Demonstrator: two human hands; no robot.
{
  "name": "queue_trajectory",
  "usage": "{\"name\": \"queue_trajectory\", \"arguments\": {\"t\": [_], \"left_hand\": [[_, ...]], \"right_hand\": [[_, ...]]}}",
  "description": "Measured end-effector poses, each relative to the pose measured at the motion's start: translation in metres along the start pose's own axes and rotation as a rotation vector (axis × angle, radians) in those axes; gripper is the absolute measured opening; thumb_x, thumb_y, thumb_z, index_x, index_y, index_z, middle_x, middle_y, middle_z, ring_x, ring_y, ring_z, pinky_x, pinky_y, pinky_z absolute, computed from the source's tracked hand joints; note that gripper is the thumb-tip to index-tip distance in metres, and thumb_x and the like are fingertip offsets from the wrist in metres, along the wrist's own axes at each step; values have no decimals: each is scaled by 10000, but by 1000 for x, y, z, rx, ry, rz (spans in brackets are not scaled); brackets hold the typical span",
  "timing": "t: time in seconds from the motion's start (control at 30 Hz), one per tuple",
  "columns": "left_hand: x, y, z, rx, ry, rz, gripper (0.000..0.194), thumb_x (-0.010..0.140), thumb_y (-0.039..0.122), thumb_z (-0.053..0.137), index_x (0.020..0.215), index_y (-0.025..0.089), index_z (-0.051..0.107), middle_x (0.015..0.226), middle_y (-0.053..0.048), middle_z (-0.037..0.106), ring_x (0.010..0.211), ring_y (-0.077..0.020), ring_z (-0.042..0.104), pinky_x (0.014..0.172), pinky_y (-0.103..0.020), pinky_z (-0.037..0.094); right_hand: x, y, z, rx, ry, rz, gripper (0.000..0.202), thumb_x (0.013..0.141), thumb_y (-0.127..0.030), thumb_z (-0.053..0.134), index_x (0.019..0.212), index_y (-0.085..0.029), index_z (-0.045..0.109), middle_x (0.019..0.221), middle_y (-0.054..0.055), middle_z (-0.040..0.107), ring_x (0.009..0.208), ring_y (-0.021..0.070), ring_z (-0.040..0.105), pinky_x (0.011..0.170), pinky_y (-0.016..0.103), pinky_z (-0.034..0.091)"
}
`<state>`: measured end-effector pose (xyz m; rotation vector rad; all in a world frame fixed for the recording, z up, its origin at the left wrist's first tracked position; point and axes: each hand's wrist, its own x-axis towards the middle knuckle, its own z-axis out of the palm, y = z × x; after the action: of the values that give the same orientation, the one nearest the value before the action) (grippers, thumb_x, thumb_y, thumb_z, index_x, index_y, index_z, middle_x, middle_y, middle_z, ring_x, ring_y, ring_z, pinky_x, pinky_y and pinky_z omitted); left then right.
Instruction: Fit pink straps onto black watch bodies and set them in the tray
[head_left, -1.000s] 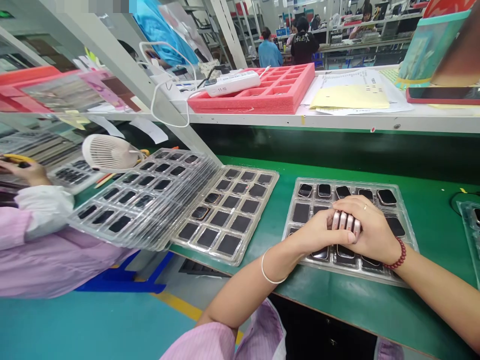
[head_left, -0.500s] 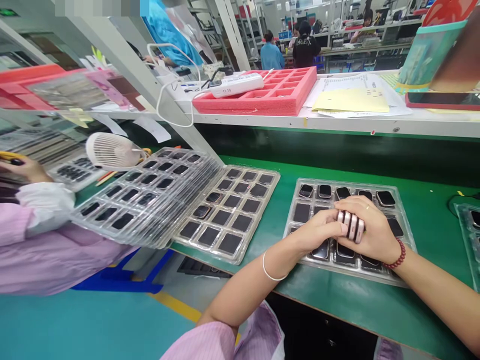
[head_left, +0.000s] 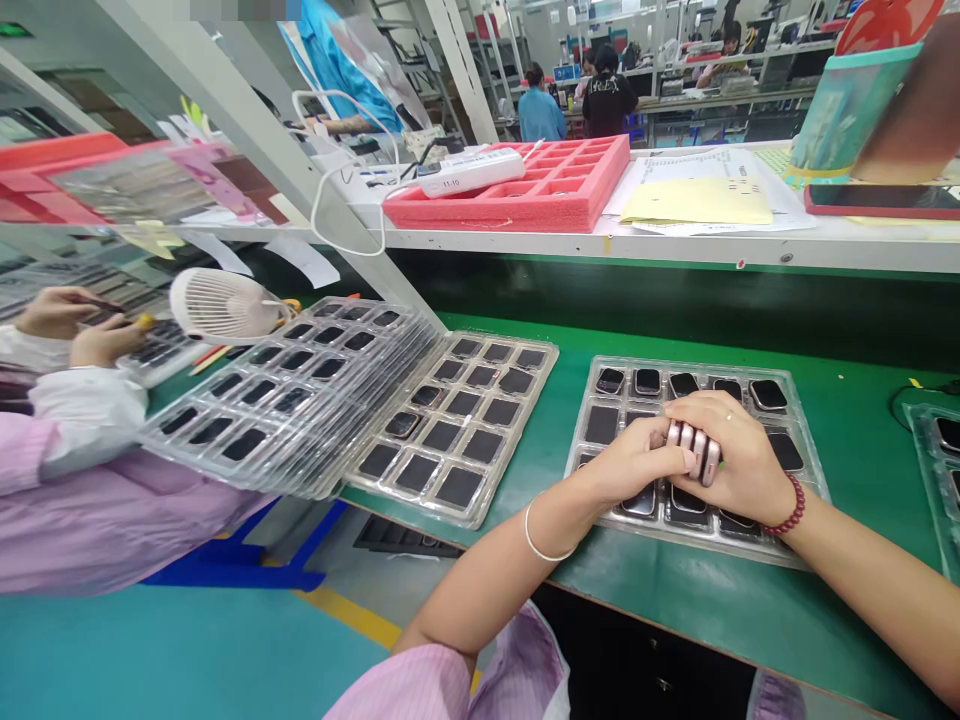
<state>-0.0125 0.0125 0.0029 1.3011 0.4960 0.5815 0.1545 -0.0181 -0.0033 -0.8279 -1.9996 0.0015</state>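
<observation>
Above a clear plastic tray [head_left: 814,480] of dark watch-like pieces, both of my hands close around a short row of metal-edged watch bodies [head_left: 694,452]. My left hand [head_left: 637,462] grips the row from the left, its thumb across the lower side. My right hand [head_left: 739,450] wraps it from the right and from above, with a beaded bracelet at the wrist. Dark screens show in the compartments around my hands; some compartments are hidden beneath them.
Left of my hands lies another tray [head_left: 480,510] of dark squares, beside leaning stacked trays [head_left: 300,465] and a white fan [head_left: 221,303]. A co-worker's hands [head_left: 97,335] are at the far left. Behind, a shelf [head_left: 675,243] holds a red foam tray [head_left: 600,205].
My hands stay clasped on the watch bodies, nearly unmoved. At the far left, the co-worker's hands have come further into view, holding a small dark item.
</observation>
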Motion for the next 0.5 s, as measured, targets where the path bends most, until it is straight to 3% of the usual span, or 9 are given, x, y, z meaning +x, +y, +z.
{"name": "queue_trajectory", "arguments": {"t": [0.2,0.33,0.5], "left_hand": [[0,4,1,78,19,14,174,711,296,624,712,125,588,686,-8,554,704,-144,526,703,-278,424],[-1,5,1,10,-5,37,219,719,316,676,805,127,606,769,-17,590,762,-152,538,730,-278,425],[-1,6,5,54,70,-35,262,644,292,726,804,128,600,759,-13,590,743,-152,534,727,-292,419]], "right_hand": [[0,-1,1,2,5,12,451,827,-304,743,1239,-230,575,1045,113,712,964,298,676,844,477,579],[-1,0,1,-27,1,9,445,829,-301,731,1239,-231,574,1048,111,712,972,302,674,858,488,579],[-1,0,2,-42,7,-6,424,836,-268,714,1232,-223,570,1051,112,710,972,295,665,847,482,586]]}}
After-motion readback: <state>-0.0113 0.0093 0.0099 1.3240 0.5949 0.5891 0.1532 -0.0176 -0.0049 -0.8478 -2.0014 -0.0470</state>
